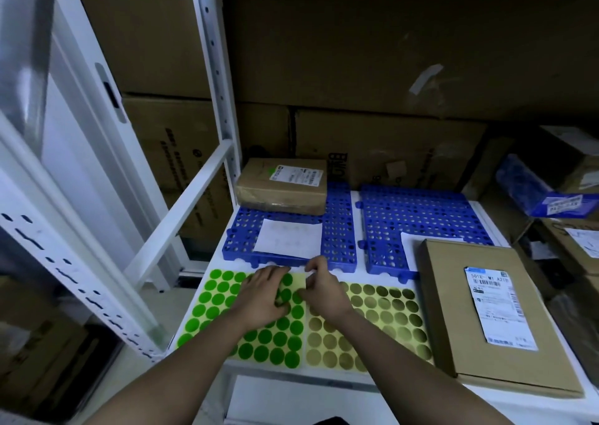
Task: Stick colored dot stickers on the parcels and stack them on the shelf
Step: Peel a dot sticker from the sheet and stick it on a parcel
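Note:
A sheet of green dot stickers [223, 314] lies at the front of the white shelf [324, 381], with a sheet of gold dot stickers [379, 324] to its right. My left hand [264, 298] rests on the green sheet with fingers curled at a dot near its right edge. My right hand [319, 287] pinches at a green dot on that same edge, thumb and fingers bent. A flat cardboard parcel [453, 295] with a white label lies at the right. A taped brown parcel [282, 186] sits at the back left on a blue grid mat [337, 240].
A second blue grid mat [418, 217] lies at the back right. White paper sheets [288, 238] rest on the mats. Large cardboard boxes [389, 52] fill the back. White shelf uprights [214, 68] stand at the left, more parcels [551, 194] at the far right.

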`<state>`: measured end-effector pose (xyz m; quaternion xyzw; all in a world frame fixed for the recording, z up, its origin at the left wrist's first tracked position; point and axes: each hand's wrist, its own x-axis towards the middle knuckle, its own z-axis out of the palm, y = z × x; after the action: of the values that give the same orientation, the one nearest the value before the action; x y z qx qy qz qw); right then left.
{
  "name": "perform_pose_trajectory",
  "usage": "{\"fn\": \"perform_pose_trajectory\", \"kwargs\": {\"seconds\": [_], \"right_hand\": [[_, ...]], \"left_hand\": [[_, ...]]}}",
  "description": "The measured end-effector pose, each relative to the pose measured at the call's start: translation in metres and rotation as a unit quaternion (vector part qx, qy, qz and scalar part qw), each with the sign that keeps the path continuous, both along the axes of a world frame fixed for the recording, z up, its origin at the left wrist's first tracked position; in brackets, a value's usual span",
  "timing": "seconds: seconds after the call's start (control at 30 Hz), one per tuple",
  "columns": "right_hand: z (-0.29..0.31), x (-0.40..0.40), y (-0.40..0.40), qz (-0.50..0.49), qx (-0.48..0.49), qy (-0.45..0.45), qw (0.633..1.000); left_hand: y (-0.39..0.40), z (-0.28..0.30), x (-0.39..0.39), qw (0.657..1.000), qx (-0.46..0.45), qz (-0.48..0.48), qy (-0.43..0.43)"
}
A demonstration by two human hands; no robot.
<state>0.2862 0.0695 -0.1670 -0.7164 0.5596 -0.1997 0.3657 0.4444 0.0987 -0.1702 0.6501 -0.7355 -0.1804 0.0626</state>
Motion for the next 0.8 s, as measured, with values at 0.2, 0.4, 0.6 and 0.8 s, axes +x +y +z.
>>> {"fn": "perform_pose_trajectory", "kwargs": {"seconds": [0.2,0.4,0.6,0.8], "right_hand": [[0.000,-0.005,0.005,0.022,-0.005,-0.086,0.996],[0.009,-0.006,0.008,0.000,-0.003,-0.130,0.991],[0.008,-0.008,0.006,0.011,0.004,-0.128,0.992],[0.009,-0.007,0.005,-0.007,0.026,-0.155,0.988]], "left_hand": [[-0.008,0.012,0.002,0.996,-0.047,0.028,0.077],[-0.025,0.024,0.007,0.985,-0.042,0.057,0.156],[-0.035,0.033,0.008,0.985,-0.027,0.056,0.161],[-0.037,0.032,0.007,0.985,-0.028,0.060,0.156]]}}
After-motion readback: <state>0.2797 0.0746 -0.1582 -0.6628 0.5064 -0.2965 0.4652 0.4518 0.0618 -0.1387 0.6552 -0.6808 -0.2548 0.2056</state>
